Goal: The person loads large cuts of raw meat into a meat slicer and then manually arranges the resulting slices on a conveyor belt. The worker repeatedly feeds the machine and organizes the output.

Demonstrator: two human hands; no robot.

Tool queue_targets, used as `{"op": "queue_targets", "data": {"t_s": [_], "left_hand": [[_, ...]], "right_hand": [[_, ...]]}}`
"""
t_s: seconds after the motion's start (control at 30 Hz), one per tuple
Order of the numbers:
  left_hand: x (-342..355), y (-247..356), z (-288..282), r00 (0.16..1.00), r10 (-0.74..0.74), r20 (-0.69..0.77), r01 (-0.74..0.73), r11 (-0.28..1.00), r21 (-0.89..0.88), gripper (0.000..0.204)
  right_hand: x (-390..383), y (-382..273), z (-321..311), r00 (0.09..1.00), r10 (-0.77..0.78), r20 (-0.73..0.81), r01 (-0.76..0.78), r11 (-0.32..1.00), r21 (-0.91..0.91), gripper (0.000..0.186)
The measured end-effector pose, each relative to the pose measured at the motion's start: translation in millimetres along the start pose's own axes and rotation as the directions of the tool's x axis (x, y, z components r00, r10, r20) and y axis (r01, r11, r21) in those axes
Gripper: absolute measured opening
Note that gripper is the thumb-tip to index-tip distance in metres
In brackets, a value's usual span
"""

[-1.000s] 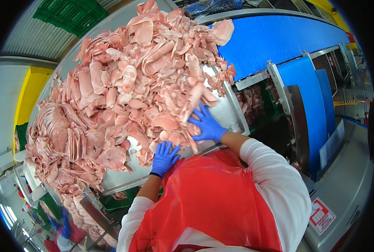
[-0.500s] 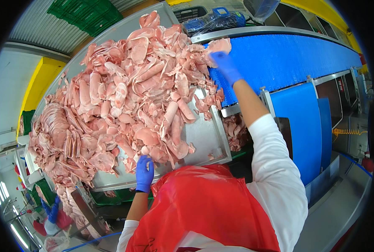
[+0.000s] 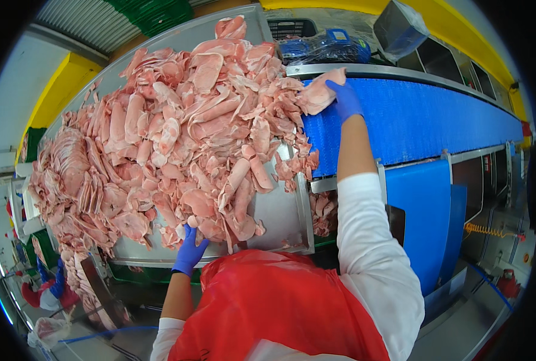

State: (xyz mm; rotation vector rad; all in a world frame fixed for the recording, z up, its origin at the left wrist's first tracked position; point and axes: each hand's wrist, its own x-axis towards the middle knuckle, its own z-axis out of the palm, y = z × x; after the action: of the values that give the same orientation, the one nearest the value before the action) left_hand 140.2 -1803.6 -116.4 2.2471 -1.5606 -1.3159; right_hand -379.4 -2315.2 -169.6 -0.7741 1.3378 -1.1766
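Note:
A big heap of pale pink raw meat slices and pieces [image 3: 183,129] covers a steel table [image 3: 286,216] in front of me. My right hand [image 3: 347,102], in a blue glove, is closed on the edge of a broad meat slice [image 3: 319,93]. That slice is lifted at the heap's right side, where the blue conveyor belt [image 3: 412,111] begins. At the heap's near edge, my left hand [image 3: 189,251], gloved in blue too, has thumb and finger apart. Its fingertips touch small meat pieces; some fingers are hidden.
Below the table's right end, more meat [image 3: 323,213] lies in a container. A wrapped blue device [image 3: 334,48] and a black crate [image 3: 292,28] stand beyond the belt. Green crates [image 3: 150,13] are at the far left. Another person [image 3: 48,292] works at lower left.
My right hand has shifted slightly right and turned, and the slice it holds now stands raised at an angle. My left hand stays by the near edge. The whole view has shifted a little.

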Motion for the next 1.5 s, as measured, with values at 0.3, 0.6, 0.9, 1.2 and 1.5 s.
{"op": "queue_targets", "data": {"t_s": [0.3, 0.6, 0.9, 1.2, 1.5], "left_hand": [[3, 7, -4, 1.0, -0.013, 0.028, 0.013, 1.0, 0.024, 0.091], [-1, -5, 7, 0.998, 0.054, -0.028, -0.053, 0.998, 0.034, 0.092], [4, 13, -1, 0.999, 0.046, -0.027, -0.045, 0.999, 0.017, 0.093], [0, 4, -3, 0.999, -0.027, 0.047, 0.025, 0.999, 0.047, 0.095], [9, 15, -2, 1.0, -0.014, 0.022, 0.014, 1.0, 0.001, 0.094]], "right_hand": [[-99, -90, 108, 0.922, -0.073, 0.379, -0.051, 0.95, 0.307, 0.052], [-86, 21, 119, 0.907, -0.131, 0.399, 0.287, 0.888, -0.36, 0.079], [-108, 74, 139, 0.851, 0.021, 0.525, 0.217, 0.895, -0.389, 0.116], [-209, 10, 132, 0.689, 0.195, 0.698, 0.43, 0.666, -0.61, 0.073], [-46, 40, 135, 0.803, -0.458, 0.381, 0.591, 0.69, -0.417, 0.04]]}}
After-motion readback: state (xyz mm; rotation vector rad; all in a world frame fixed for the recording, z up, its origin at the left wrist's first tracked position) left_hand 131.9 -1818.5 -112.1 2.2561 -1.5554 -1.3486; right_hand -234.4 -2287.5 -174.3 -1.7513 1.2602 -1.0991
